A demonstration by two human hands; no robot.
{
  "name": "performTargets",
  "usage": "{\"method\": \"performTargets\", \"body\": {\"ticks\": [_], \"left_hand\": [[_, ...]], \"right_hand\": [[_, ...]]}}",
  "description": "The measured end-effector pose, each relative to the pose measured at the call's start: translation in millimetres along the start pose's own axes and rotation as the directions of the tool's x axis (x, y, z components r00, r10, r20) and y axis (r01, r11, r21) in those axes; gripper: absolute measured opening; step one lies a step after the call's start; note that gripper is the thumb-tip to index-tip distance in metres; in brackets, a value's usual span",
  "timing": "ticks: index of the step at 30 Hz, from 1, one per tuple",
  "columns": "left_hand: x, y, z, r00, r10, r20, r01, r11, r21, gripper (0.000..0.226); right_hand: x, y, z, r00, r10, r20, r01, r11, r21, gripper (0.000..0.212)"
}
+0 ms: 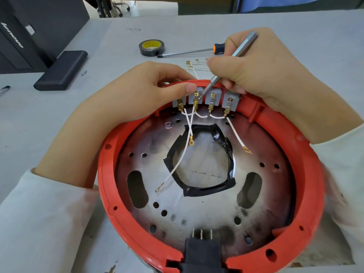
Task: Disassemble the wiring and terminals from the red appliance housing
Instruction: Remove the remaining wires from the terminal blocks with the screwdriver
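Head view: the red appliance housing [110, 194] lay open side up on the grey table [59, 119], filling the near centre, its row of four grey terminal blocks [205, 99] set against the far rim and running left to right, directly under both hands. The right hand [256, 71] held a slim metal screwdriver [232, 58] in a pen-like pinch, shaft slanting down and to the left, tip at the second block from the left; this hand was judged to be the working one. The left hand [141, 89] gripped the far rim, thumb pressed on the left blocks. White wires [185, 152] with ring lugs trailed from the blocks toward the near side across the metal plate [197, 209]. Far of the hands lay freed wires [195, 66], an orange-handled screwdriver [189, 52] and a tape roll [151, 47]; far left, a black case [63, 69] and a dark computer tower [39, 28]
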State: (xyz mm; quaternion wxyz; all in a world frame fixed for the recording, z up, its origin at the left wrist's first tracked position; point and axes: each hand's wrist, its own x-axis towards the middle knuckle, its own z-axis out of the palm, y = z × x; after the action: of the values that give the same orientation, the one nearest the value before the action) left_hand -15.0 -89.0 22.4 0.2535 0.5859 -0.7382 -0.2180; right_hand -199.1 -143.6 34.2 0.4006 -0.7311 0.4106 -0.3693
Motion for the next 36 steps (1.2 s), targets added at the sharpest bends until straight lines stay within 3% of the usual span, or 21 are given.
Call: {"method": "performTargets", "body": {"ticks": [5,11,19,28,36], "left_hand": [[0.4,-0.7,0.1,1.0,-0.01,0.001,0.01,1.0,0.001,0.025],[-0.9,0.1,0.1,1.0,-0.01,0.0,0.01,1.0,-0.026,0.023],[-0.1,-0.4,0.1,1.0,-0.005,-0.002,0.005,1.0,-0.014,0.022],[0.9,-1.3,0.7,1.0,-0.012,-0.003,0.012,1.0,-0.01,0.023],[0.2,-0.5,0.1,1.0,-0.01,0.004,0.01,1.0,-0.008,0.025]], "right_hand": [[0.9,0.0,0.8,1.0,0.002,-0.004,-0.001,1.0,0.016,0.034],[-5.8,-1.4,2.6,0.991,-0.126,-0.04,0.123,0.99,-0.062,0.031],[-5.7,-3.0,2.7,0.993,-0.111,-0.033,0.108,0.991,-0.081,0.031],[2.3,-1.2,0.0,0.999,0.032,0.018,-0.032,0.999,0.006,0.035],[4.1,-0.1,1.5,0.999,0.021,0.027,-0.02,0.999,-0.036,0.032]]}}
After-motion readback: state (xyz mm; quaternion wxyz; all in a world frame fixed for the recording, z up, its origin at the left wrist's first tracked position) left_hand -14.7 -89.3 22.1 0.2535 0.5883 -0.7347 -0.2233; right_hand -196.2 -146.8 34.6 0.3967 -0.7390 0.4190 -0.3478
